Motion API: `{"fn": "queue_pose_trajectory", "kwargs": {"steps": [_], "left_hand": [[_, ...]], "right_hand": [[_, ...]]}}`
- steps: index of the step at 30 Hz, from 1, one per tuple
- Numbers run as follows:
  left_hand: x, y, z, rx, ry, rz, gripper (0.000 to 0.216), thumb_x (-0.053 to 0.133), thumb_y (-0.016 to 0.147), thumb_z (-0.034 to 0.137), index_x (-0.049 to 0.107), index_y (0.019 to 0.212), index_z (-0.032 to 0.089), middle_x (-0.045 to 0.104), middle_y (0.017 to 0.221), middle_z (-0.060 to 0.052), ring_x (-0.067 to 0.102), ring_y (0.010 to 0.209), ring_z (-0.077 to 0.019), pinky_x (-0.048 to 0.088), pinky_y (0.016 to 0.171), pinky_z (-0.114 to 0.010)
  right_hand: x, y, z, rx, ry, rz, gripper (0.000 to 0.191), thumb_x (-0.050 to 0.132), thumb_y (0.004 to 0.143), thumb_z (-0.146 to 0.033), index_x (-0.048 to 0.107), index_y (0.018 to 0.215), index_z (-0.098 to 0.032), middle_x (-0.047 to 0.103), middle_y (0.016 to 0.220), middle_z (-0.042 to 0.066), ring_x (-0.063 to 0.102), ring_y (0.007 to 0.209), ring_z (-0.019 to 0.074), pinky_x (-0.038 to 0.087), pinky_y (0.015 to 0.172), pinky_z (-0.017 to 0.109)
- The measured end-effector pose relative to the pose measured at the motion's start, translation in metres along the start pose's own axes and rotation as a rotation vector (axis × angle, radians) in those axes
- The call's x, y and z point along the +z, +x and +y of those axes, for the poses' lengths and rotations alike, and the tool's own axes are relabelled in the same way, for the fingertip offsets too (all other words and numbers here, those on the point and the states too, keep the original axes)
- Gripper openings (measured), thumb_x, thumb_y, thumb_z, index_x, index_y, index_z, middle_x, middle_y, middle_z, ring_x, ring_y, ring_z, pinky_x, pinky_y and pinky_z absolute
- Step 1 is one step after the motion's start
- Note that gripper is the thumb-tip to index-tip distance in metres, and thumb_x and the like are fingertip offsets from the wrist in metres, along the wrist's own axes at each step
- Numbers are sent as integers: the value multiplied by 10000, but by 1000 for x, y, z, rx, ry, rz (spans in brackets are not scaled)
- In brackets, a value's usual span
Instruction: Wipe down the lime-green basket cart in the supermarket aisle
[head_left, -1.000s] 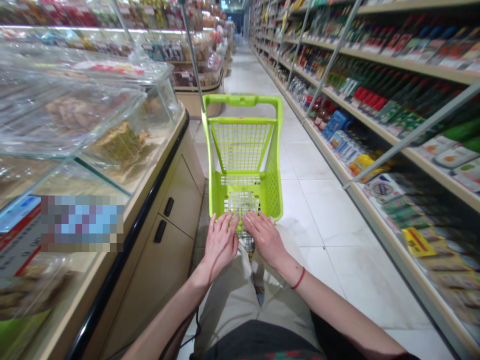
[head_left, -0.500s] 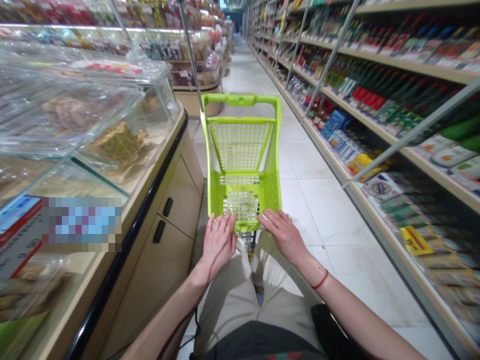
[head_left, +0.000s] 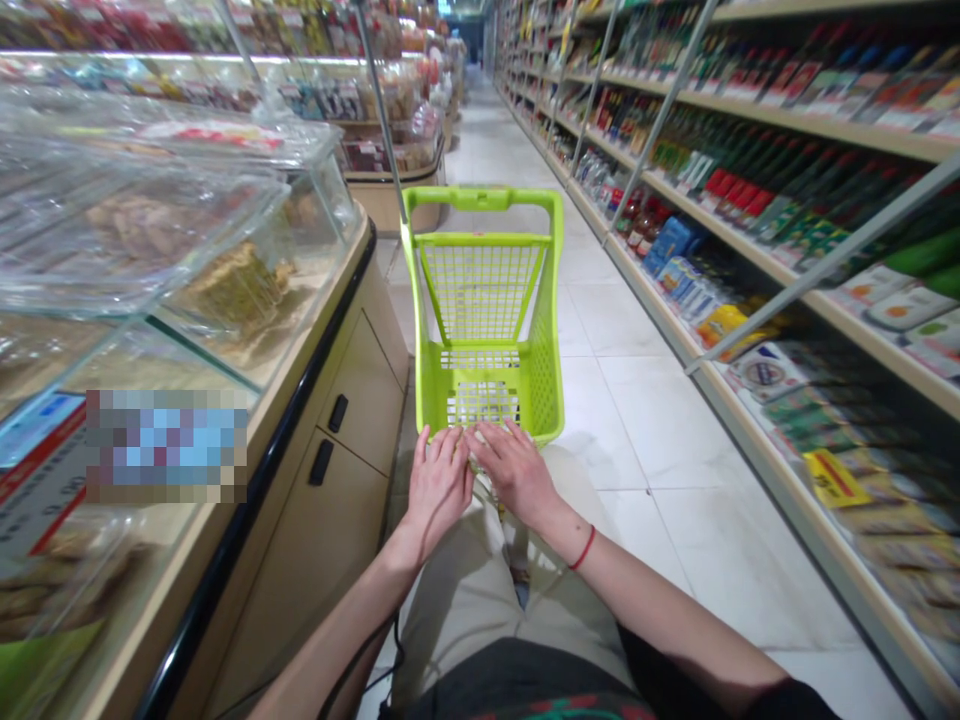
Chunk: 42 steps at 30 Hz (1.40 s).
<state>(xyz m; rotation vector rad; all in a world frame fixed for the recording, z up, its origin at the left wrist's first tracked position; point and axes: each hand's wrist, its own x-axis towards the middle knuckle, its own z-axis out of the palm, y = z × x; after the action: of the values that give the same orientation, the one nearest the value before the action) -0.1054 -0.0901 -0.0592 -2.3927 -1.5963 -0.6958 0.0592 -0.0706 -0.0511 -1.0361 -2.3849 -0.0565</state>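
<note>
A lime green plastic shopping cart (head_left: 484, 300) stands in the aisle straight ahead of me, its mesh basket empty. My left hand (head_left: 437, 487) rests on the cart's near rim, fingers stretched forward and lying flat. My right hand (head_left: 510, 467), with a red band at the wrist, lies flat on the same rim right beside the left, fingers extended and touching the edge. Neither hand holds anything.
A glass-topped display counter (head_left: 225, 290) with bulk snacks and a wooden base runs along the left. Long shelves (head_left: 750, 200) of bottles and packets line the right. White floor tiles (head_left: 637, 420) stretch ahead down the aisle.
My right hand slid left along the cart's rim, from the right corner back to beside the left hand. The left hand and cart stayed about where they were.
</note>
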Motion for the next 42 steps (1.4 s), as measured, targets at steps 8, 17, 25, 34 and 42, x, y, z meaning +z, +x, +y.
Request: {"fn": "queue_pose_trajectory", "kwargs": {"steps": [8, 17, 25, 34, 42], "left_hand": [[-2, 1, -3, -3, 9, -29, 517, 489, 864, 147, 467, 1380, 164, 632, 1242, -110, 549, 1198, -255, 242, 1186, -505], [-3, 1, 3, -21, -4, -28, 526, 501, 861, 153, 465, 1386, 178, 621, 1252, -109, 533, 1202, -262, 235, 1190, -521], [-2, -1, 0, -12, 21, -2, 400, 504, 859, 163, 561, 1255, 143, 632, 1234, -119, 539, 1200, -266, 245, 1191, -514], [0, -1, -6, 7, 16, 4, 457, 496, 871, 148, 519, 1328, 157, 640, 1241, -108, 549, 1206, -248, 241, 1192, -492], [1, -2, -7, -3, 39, 19, 458, 499, 869, 159, 528, 1326, 139, 640, 1255, -117, 537, 1234, -266, 226, 1202, -499]], "right_hand": [[-28, -43, 49, -20, -46, 6, 602, 400, 888, 26, 479, 1432, -219, 545, 1430, 141, 463, 1372, 233, 415, 1113, 522], [-19, -42, 41, 44, -81, 62, 548, 391, 907, 10, 503, 1408, -179, 594, 1367, 153, 490, 1346, 240, 432, 1108, 498], [3, -4, 3, -58, -42, 83, 404, 466, 948, -87, 568, 1337, -131, 631, 1315, 161, 562, 1262, 244, 453, 1087, 461], [-33, -34, 57, -125, -68, -13, 508, 411, 925, 2, 528, 1383, -182, 595, 1380, 123, 530, 1310, 220, 435, 1100, 487], [-42, -43, 69, -102, -66, 1, 564, 391, 899, 39, 508, 1401, -190, 588, 1389, 118, 511, 1331, 222, 453, 1092, 498]]}}
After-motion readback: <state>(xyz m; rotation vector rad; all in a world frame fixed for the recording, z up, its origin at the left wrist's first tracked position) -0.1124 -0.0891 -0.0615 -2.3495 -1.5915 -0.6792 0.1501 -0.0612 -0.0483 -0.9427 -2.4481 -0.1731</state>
